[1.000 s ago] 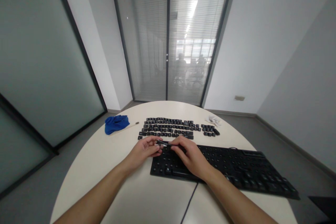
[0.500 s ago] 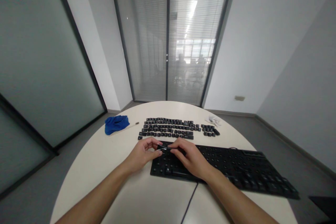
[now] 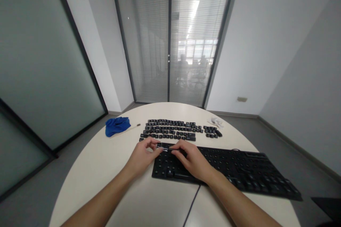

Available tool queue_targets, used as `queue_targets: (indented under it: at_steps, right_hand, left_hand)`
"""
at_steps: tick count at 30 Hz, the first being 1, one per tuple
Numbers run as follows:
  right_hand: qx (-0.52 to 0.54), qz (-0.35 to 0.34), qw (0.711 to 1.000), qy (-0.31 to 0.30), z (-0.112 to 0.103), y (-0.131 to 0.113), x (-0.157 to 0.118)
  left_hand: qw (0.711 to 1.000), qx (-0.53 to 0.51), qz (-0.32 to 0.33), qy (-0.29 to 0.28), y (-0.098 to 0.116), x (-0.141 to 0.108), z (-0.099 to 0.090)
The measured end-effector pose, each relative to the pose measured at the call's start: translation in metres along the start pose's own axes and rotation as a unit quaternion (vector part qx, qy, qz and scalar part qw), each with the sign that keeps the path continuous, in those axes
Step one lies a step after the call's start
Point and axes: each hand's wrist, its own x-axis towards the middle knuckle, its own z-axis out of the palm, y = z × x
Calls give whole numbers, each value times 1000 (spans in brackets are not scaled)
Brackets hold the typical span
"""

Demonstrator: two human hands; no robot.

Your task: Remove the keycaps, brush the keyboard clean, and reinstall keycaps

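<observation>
My right hand is over the left part of a black keyboard, its thumb and fingers closed on the dark end of a wire keycap puller. From there the shiny wires point left. My left hand meets those wires with thumb and index finger curled around their ends, at the keyboard's upper left corner. A small dark key shows between these fingertips; whether it is loose or seated I cannot tell. Bare switch posts cover much of the keyboard's left and middle, while keys still sit on its right end.
Loose black keycaps lie in rows behind the keyboard, with a smaller group to their right. A blue cloth and a thin brush lie at the left, crumpled white material at the back right. A cable crosses the table's front.
My left hand has shifted slightly left and up along the wires, and its fingertips now sit over the keyboard's corner. My right hand has stayed almost in place.
</observation>
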Motion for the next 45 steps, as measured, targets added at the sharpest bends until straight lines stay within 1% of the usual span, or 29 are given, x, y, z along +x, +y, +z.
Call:
queue_targets:
  at_steps: [6, 8, 10, 15, 18, 23, 25, 27, 29, 31, 34, 36, 41, 45]
  right_hand:
    - [2, 19, 1000, -5, 1, 3, 0]
    - [-1, 24, 1000, -11, 0, 5, 0]
    - [-5, 24, 1000, -16, 0, 5, 0]
    - [-26, 7, 999, -39, -3, 4, 1]
    - [-43, -4, 997, -60, -4, 2, 1]
    - [-83, -19, 991, -102, -9, 2, -1]
    - [-95, -25, 988, -115, -11, 3, -2]
    - [-98, -30, 987, -122, -13, 3, -3]
    - [-96, -30, 987, -124, -15, 2, -3]
    - [-94, -28, 987, -126, -16, 2, -2]
    - [-98, -26, 987, -127, -16, 2, -2]
    - [-102, -25, 986, -127, -16, 3, -3]
    - [-98, -27, 987, -127, -15, 4, -3]
    - [-97, -28, 987, -128, -15, 5, -3]
  left_hand:
    - [996, -62, -1, -68, 0, -2, -1]
    - [990, -100, -10, -100, -1, -2, -3]
    - [984, -130, -24, -116, -1, -1, -5]
    - [987, -131, -55, -80, -5, 5, -4]
    - [987, -138, -53, -60, -7, 8, -5]
    - [996, -82, 15, -29, -12, 12, -11]
    - [998, -51, 35, -33, -19, 14, -13]
    - [998, -18, 47, -49, -28, 16, -15]
    - [997, 0, 46, -63, -38, 17, -18]
    - [995, 15, 41, -88, -46, 17, -20]
    - [992, 40, 48, -109, -50, 16, -25]
    - [991, 62, 53, -105, -48, 15, -27]
    - [988, 133, 50, -62, -42, 14, -28]
    - [987, 140, 45, -58, -44, 16, -25]
